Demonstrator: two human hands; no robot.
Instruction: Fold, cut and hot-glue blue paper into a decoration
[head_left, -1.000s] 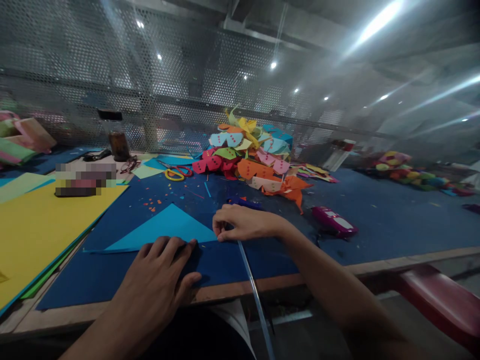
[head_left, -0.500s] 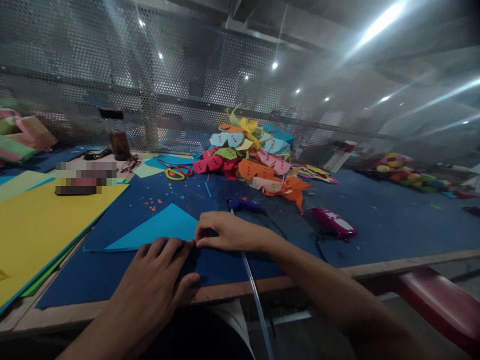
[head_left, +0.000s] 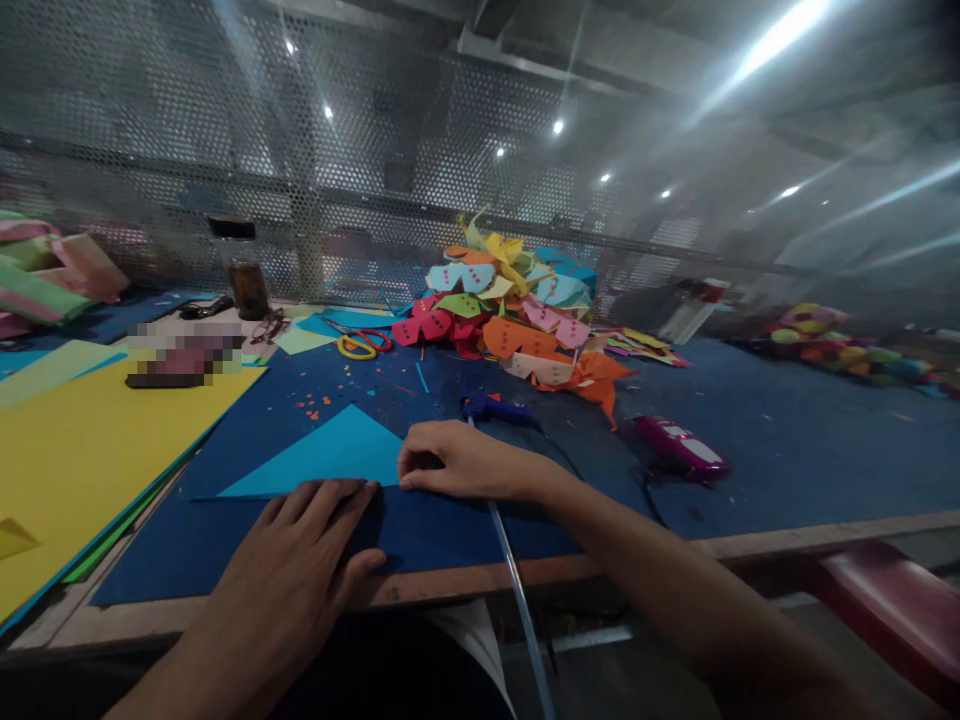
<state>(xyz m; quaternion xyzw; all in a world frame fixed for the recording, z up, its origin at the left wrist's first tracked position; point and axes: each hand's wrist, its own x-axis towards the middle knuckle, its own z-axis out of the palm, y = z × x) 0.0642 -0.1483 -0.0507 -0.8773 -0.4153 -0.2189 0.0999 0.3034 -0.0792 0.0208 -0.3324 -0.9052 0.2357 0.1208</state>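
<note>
A sheet of blue paper [head_left: 326,455], folded into a triangle, lies on the dark blue table mat with its long edge towards me. My left hand [head_left: 307,530] rests flat on that near edge, fingers stretched and thumb apart. At the paper's right corner, my right hand [head_left: 442,460] is curled with thumb and fingertips together on the paper; the corner itself is hidden under it. Just beyond my right hand lies a blue glue gun [head_left: 495,408], and a clear glue stick [head_left: 517,590] runs from it past the table's front edge.
Large yellow paper sheets [head_left: 135,450] are stacked at left. Farther back are scissors [head_left: 356,345], a lidded jar [head_left: 246,280] and a heap of colourful paper shapes [head_left: 517,310]. A purple device [head_left: 682,447] sits at right. A red stool [head_left: 892,610] stands below the front edge.
My left hand has slid left along the paper's near edge, away from my right hand. My right hand stays at the right corner. The whole view has shifted slightly.
</note>
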